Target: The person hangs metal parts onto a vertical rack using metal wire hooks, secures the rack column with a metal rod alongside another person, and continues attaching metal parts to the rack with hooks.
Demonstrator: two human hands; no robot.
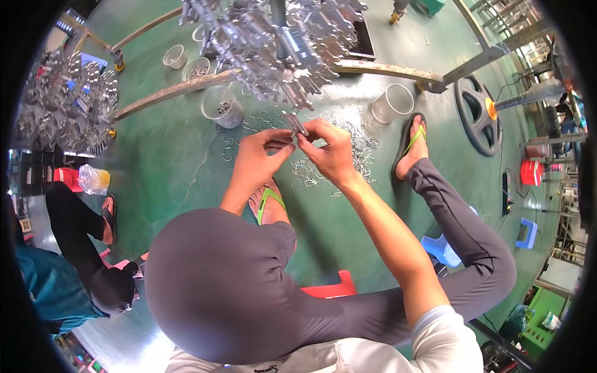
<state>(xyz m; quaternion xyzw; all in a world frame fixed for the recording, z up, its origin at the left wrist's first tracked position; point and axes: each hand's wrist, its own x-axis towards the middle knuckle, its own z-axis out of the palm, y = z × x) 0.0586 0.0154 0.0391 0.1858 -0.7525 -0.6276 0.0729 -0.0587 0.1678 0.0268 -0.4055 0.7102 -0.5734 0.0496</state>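
Note:
My right hand pinches the lower end of a small, shiny metal piece between thumb and fingers. Close beside it, my left hand has its thumb and fingertips brought together at the same spot; whatever they grip is too small to make out. Just above both hands hangs a dense cluster of silvery metal parts, its lowest parts reaching down near the metal piece. Many small bent wire hooks lie scattered on the green floor beneath my hands.
Clear plastic tubs with small metal bits stand left of the cluster, and a clear bucket stands right. A wooden-barred frame crosses behind. A black steering wheel is farther right. Another person sits at left near a second cluster.

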